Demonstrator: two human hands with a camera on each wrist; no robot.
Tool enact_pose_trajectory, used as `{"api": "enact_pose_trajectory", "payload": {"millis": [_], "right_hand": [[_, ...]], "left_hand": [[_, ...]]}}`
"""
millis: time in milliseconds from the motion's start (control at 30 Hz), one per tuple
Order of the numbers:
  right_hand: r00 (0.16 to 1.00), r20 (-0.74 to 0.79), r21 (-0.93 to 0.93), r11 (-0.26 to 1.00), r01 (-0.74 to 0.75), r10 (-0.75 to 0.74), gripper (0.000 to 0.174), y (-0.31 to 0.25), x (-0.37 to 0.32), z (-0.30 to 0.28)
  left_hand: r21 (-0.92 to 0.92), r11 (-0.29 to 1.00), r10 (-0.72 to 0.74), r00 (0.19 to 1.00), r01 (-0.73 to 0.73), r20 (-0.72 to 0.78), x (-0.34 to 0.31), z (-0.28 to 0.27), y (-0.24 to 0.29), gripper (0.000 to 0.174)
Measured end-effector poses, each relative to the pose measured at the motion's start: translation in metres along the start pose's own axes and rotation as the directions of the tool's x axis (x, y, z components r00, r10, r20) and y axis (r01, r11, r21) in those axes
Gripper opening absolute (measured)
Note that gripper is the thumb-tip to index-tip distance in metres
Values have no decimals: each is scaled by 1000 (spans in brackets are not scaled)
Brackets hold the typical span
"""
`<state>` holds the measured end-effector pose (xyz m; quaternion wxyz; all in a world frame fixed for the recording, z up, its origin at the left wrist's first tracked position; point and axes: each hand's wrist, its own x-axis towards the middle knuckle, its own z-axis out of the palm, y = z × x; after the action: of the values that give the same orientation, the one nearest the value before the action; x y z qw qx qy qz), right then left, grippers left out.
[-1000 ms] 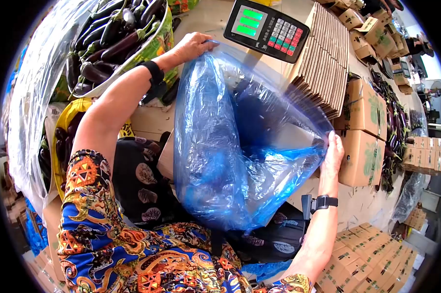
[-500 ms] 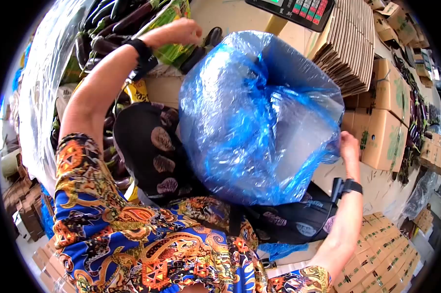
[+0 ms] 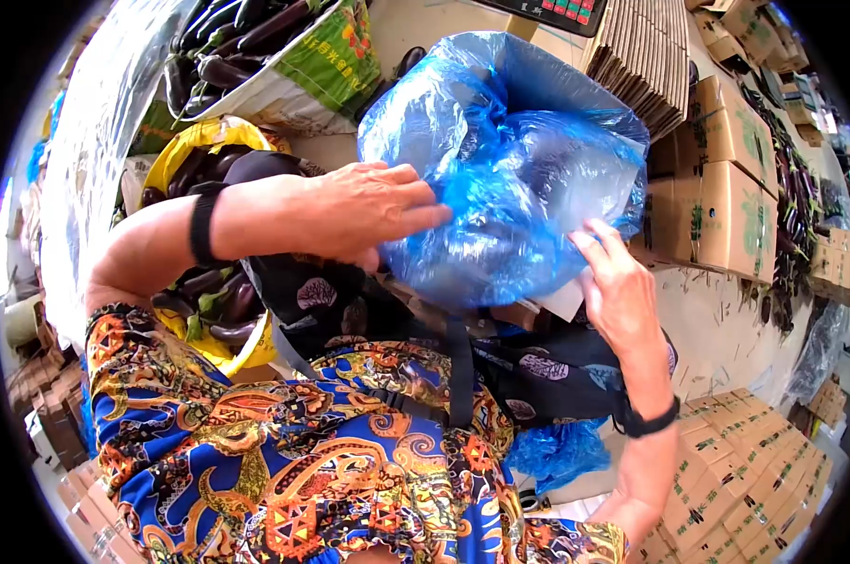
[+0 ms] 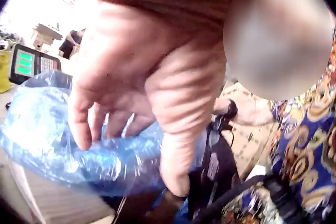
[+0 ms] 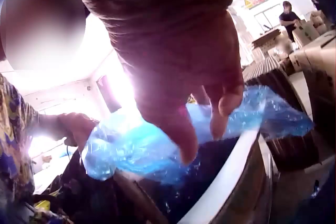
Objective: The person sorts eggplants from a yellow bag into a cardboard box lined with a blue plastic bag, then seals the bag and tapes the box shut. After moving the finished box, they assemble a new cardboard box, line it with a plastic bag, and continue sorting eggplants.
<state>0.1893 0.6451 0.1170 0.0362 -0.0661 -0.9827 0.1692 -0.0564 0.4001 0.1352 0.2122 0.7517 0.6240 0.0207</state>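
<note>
A crinkled translucent blue plastic bag (image 3: 500, 235) spreads over a cardboard box (image 4: 63, 195) in front of my lap. The bag hides most of the box, though one pale edge (image 5: 236, 174) shows in the right wrist view. My left hand (image 3: 345, 211) reaches across to the bag's near left side, its fingers loosely bent and the thumb well apart from them. At the bag's near right edge is my right hand (image 3: 622, 291), fingers pointing down to the film. A gap shows between its thumb and fingers in the right wrist view.
Eggplants (image 3: 256, 38) fill a large sack at the upper left, with more in a yellow bag (image 3: 176, 150) by my left leg. Flattened cartons (image 3: 641, 66) stack beyond the blue bag, beside a scale (image 3: 571, 11). Closed boxes (image 3: 716, 221) stand at the right.
My left hand let go of the bag's far left rim and swung inward to its near side. My right hand moved left along the bag. The bag's raised opening has sunk down over the box.
</note>
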Motion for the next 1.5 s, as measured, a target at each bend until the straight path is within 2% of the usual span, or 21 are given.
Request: {"api": "enact_pose_trajectory", "payload": {"millis": [67, 133, 233, 267, 367, 400, 467, 600, 667, 767, 867, 900, 1000, 1067, 1133, 1200, 1267, 1333, 1367, 1467, 1500], "right_hand": [[994, 32, 20, 994, -103, 103, 21, 23, 2, 18], [984, -71, 261, 955, -142, 165, 16, 33, 5, 17], [930, 37, 450, 825, -343, 367, 12, 19, -5, -25], [918, 73, 461, 803, -377, 389, 10, 16, -9, -37], [961, 96, 453, 848, -273, 259, 8, 17, -33, -33], [939, 211, 441, 831, -339, 271, 9, 14, -39, -32], [966, 215, 399, 890, -220, 143, 9, 18, -52, -16], [916, 387, 103, 982, -159, 107, 12, 12, -59, 4], [887, 450, 29, 992, -126, 100, 11, 15, -68, 30], [942, 283, -277, 956, -101, 182, 13, 13, -76, 55], [973, 134, -332, 934, -135, 188, 13, 15, -81, 52], [942, 204, -297, 934, -198, 264, 13, 7, -75, 40], [905, 209, -241, 917, -319, 370, 10, -10, -64, 10], [963, 28, -90, 960, -266, 269, 24, 0, -58, 4], [931, -17, 60, 930, -362, 363, 29, -4, -38, -2], [943, -83, 14, 946, -323, 323, 46, 28, -20, 24], [939, -12, 41, 938, -344, 344, 65, 40, 9, 40], [839, 160, -7, 850, -527, 521, 82, 45, 32, 69], [808, 199, -156, 832, -533, 555, 91, 38, 35, 73], [790, 241, -416, 796, -440, 563, 77, 28, 46, 52], [865, 207, -464, 825, -324, 456, 60, 32, 44, 46]], "left_hand": [[60, 995, -83, 995, 80, 56, 3, 17, -13, 53], [61, 982, -186, 964, 177, 191, 9, 23, -28, 28], [-330, 939, -148, 982, 102, -117, -8, -1, -22, 24], [-428, 903, -100, 988, 40, -118, -13, -14, -21, 25], [-513, 852, -117, 993, 105, 8, -30, -23, -6, 24], [-523, 844, -102, 993, 119, 62, -34, -18, -5, 22], [-590, 805, -25, 997, 60, 68, -36, 10, -9, 20], [-118, 986, -80, 959, 116, 270, -20, 78, -3, 20], [-45, 993, -93, 956, 109, 277, -10, 98, -2, 21], [155, 986, -83, 979, 55, 185, 0, 125, -3, 19], [-148, 987, -29, 970, 67, 239, -10, 101, 12, 22], [-210, 975, -3, 958, 67, 288, -15, 77, 17, 26], [-332, 942, 30, 996, -56, -84, -39, 36, 4, 29], [-423, 906, -125, 973, 32, -193, -45, 11, -18, 34], [-494, 866, -193, 963, 78, -186, -46, -10, -48, 35], [-467, 868, -234, 969, 171, -81, -40, -28, -68, 36], [-443, 881, -200, 979, 165, -33, -30, -29, -90, 42], [-418, 885, -208, 977, 208, 46, -21, -27, -109, 45], [-376, 898, -210, 973, 229, 92, -17, -26, -118, 52], [-325, 902, -251, 958, 283, 138, -18, -44, -129, 59], [-257, 915, -283, 949, 310, 137, -17, -44, -139, 67]]}}
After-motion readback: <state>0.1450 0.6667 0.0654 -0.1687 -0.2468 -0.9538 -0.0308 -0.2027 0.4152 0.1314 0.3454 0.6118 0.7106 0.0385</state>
